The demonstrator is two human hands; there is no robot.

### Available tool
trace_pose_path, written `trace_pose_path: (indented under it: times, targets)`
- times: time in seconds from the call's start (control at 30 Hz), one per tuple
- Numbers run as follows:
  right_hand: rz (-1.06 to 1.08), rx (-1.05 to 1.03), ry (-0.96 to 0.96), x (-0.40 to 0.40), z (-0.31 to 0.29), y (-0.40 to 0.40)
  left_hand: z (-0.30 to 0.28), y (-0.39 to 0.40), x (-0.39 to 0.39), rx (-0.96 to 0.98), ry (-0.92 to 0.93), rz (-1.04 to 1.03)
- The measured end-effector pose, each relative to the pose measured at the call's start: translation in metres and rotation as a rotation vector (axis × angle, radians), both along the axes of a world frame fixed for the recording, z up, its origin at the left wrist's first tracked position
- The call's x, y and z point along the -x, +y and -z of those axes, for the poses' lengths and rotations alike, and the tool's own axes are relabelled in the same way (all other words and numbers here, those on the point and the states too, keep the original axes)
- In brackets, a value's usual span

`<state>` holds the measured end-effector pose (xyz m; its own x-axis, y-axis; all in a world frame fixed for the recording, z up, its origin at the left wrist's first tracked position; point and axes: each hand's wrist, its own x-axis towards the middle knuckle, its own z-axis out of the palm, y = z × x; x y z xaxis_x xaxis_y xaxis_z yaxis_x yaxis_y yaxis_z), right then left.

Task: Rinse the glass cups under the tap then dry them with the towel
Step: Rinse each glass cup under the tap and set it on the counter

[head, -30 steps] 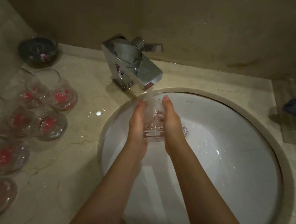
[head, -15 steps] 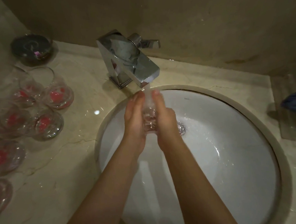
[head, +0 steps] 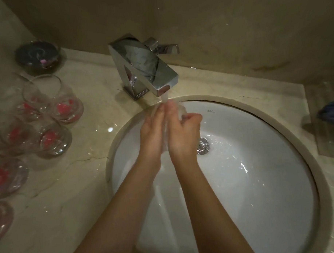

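Observation:
A clear glass cup (head: 181,111) is held between both hands under the running chrome tap (head: 144,67), over the white sink (head: 259,180). My left hand (head: 152,134) lies flat against the cup's left side, fingers straight. My right hand (head: 181,131) grips the cup, its thumb and fingers curled round it. The hands hide most of the cup. A blue towel (head: 331,111) shows at the right edge.
Several glass cups with pink bottoms (head: 55,137) stand on the marble counter (head: 70,196) at the left. A dark round bowl (head: 39,56) sits at the back left. A clear container (head: 329,132) stands on the right. The drain (head: 202,145) is beside my right hand.
Both hands have closed in tighter around the cup and risen toward the spout. My right hand's fingers have curled round the cup.

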<state>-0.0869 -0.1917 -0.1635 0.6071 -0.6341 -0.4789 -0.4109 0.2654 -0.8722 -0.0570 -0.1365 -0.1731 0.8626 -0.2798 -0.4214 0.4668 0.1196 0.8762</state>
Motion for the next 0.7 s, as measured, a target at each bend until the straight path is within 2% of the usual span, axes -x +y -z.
trace_pose_path:
  times: [0.03,0.1,0.17,0.23,0.3,0.33,0.37,0.5,0.57,0.63,0.67,0.7]
  targets:
    - [0.014,0.026,-0.006,0.002,-0.003,-0.001,0.000,-0.001,0.001,-0.007,-0.023,-0.024]
    - [-0.032,-0.311,-0.118,0.003,-0.004,-0.004,0.002,0.000,0.001,0.033,-0.035,-0.025]
    - [-0.025,-0.511,-0.205,0.004,-0.003,-0.006,-0.001,0.000,0.000,0.081,0.006,-0.013]
    - [-0.039,-0.389,-0.128,0.002,0.000,-0.005,0.001,-0.001,0.001,0.056,0.004,-0.011]
    - [-0.008,-0.083,0.012,0.000,0.002,-0.002,0.004,-0.002,0.006,0.005,-0.053,-0.007]
    - [0.042,0.012,0.019,0.001,0.001,0.000,0.006,-0.002,0.007,-0.006,-0.054,0.000]
    - [0.066,0.023,0.033,0.001,0.002,0.002,0.007,-0.001,0.007,0.016,-0.025,0.014]
    - [0.022,-0.363,-0.040,-0.003,-0.001,0.000,0.004,0.004,-0.002,0.139,0.119,0.107]
    - [0.020,-0.282,-0.014,-0.004,0.000,0.000,0.003,0.003,-0.003,0.090,0.086,0.117]
    - [0.091,-0.013,0.014,-0.003,0.001,0.005,0.004,0.005,0.000,0.049,0.069,0.097]
    - [0.115,0.015,0.017,-0.003,0.002,0.009,0.003,0.008,-0.001,0.052,0.072,0.095]
    - [0.116,-0.056,0.001,-0.004,0.000,0.013,0.003,0.011,-0.002,0.094,0.086,0.112]
